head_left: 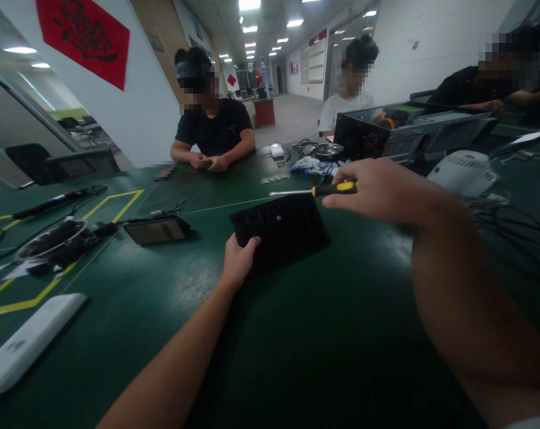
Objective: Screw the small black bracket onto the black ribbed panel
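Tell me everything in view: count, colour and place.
table: 1, green, centre
panel: 1, black, centre
screwdriver: 1, yellow and black, by panel
slab: 1, dark, left of panel
box: 1, white, lower left
tape: several, yellow, left
cables: several, black, both sides
device: 1, white, right
case: 1, black and grey, right
dish: 1, silver, beside case
clutter: several, mixed colours, beyond panel
people: 3, black or white tops, beyond
chair: at least 1, black, left
large sign: 1, red, upper left
lights: several, white, overhead
left hand: 1, bare, on panel
right hand: 1, bare, on screwdriver

Red poster (pixel 86 42) on a white wall (pixel 138 122), ceiling lights (pixel 250 5), black chair (pixel 31 164)
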The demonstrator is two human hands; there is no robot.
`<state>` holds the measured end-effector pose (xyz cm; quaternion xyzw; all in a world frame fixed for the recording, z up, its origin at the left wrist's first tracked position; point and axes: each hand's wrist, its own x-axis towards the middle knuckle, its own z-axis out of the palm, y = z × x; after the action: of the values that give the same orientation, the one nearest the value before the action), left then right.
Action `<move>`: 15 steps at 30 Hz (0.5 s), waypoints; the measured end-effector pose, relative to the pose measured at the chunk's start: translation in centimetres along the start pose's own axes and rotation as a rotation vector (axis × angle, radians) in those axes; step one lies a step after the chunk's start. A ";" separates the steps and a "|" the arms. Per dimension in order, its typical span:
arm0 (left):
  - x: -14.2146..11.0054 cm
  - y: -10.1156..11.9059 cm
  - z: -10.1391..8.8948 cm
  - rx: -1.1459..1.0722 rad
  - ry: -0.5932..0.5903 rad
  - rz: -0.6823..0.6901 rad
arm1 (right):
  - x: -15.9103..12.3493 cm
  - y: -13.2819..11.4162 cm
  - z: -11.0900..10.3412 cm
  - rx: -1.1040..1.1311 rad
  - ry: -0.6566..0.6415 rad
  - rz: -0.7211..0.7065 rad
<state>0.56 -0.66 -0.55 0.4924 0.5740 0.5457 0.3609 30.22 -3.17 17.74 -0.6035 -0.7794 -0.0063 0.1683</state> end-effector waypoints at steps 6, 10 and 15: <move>-0.3 0.4 0.3 -0.027 -0.006 0.002 | 4.0 5.7 3.4 0.075 0.101 0.213; -0.6 0.5 0.4 -0.054 -0.030 0.014 | 6.2 8.3 10.2 0.075 0.017 0.472; -0.6 0.2 0.5 -0.049 -0.043 0.010 | 5.3 9.8 16.4 0.079 -0.022 0.552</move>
<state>1.17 -1.10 -0.51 0.4980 0.5501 0.5508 0.3822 34.17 7.93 1.84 -0.7861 -0.5868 0.0768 0.1786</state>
